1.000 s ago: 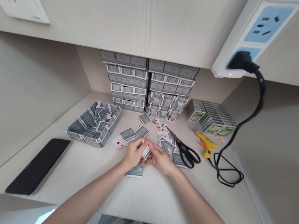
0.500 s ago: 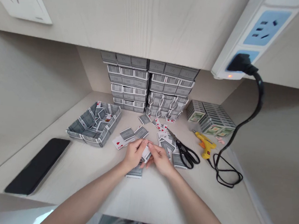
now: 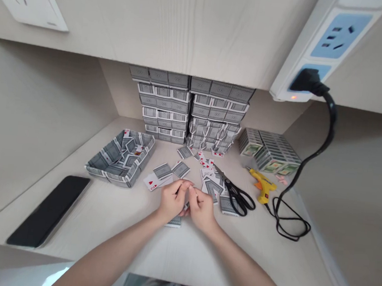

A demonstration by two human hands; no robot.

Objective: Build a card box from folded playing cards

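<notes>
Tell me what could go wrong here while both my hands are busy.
The yellow glue gun appears wired to the power strip, whose light is on, so its tip may be hot enough to burn.

The scissors lie just beyond the right hand, partly over grey-backed cards; a careless reach could cause a nick or scatter them.

The phone sits close to the desk's front edge and might get bumped off.
</notes>
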